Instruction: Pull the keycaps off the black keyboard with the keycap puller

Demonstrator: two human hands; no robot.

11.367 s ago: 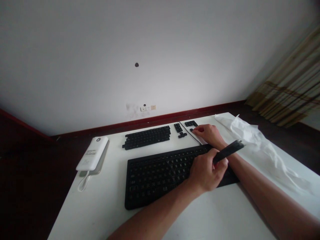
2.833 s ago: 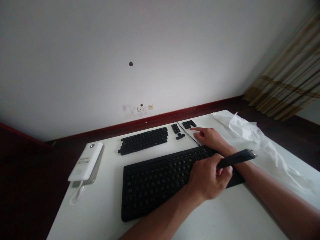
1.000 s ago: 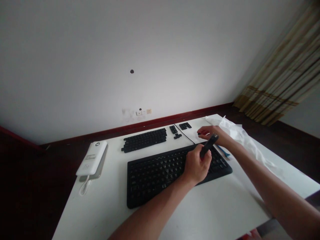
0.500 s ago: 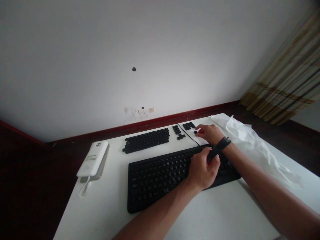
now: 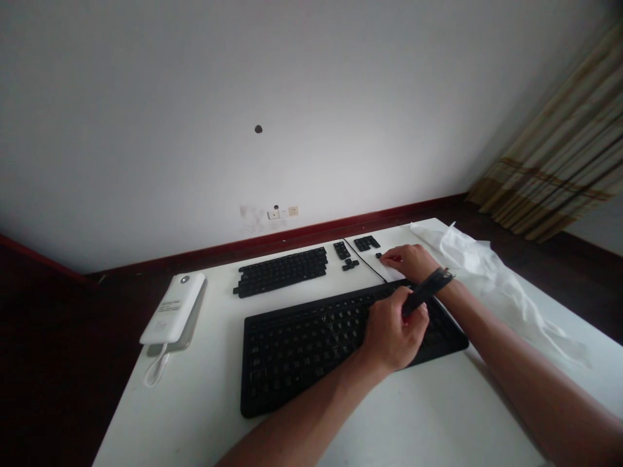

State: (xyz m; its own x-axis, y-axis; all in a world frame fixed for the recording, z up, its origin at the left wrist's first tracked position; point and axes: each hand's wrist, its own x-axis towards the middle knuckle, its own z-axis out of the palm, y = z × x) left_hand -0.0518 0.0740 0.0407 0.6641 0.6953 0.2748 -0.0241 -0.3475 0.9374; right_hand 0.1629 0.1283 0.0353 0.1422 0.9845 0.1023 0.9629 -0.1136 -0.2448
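Observation:
My left hand (image 5: pixel 394 327) is closed round a dark, stick-like tool (image 5: pixel 422 293) over the right part of a black keyboard (image 5: pixel 302 350). The tool's kind is not clear; its far end reaches up to my right wrist. My right hand (image 5: pixel 411 261) is beyond the keyboard, fingertips drawn together at a small black keycap (image 5: pixel 378 255) low over the table. Near it lie loose keycaps in groups: a number-pad block (image 5: pixel 366 243), a small block (image 5: pixel 341 250), an arrow cluster (image 5: pixel 350 264) and a large main block (image 5: pixel 282 272). Many key places on the keyboard show no caps.
On the white table (image 5: pixel 195 415), a white power bank (image 5: pixel 174 308) with a looped cable lies at the left, on a flat device. White translucent plastic (image 5: pixel 481 272) spreads along the right side. A black cable (image 5: pixel 365 258) runs back from the keyboard. A wall stands behind.
The fingers of my right hand have come closer together at the keycap. My left hand stays on the tool over the keyboard. The view has shifted slightly.

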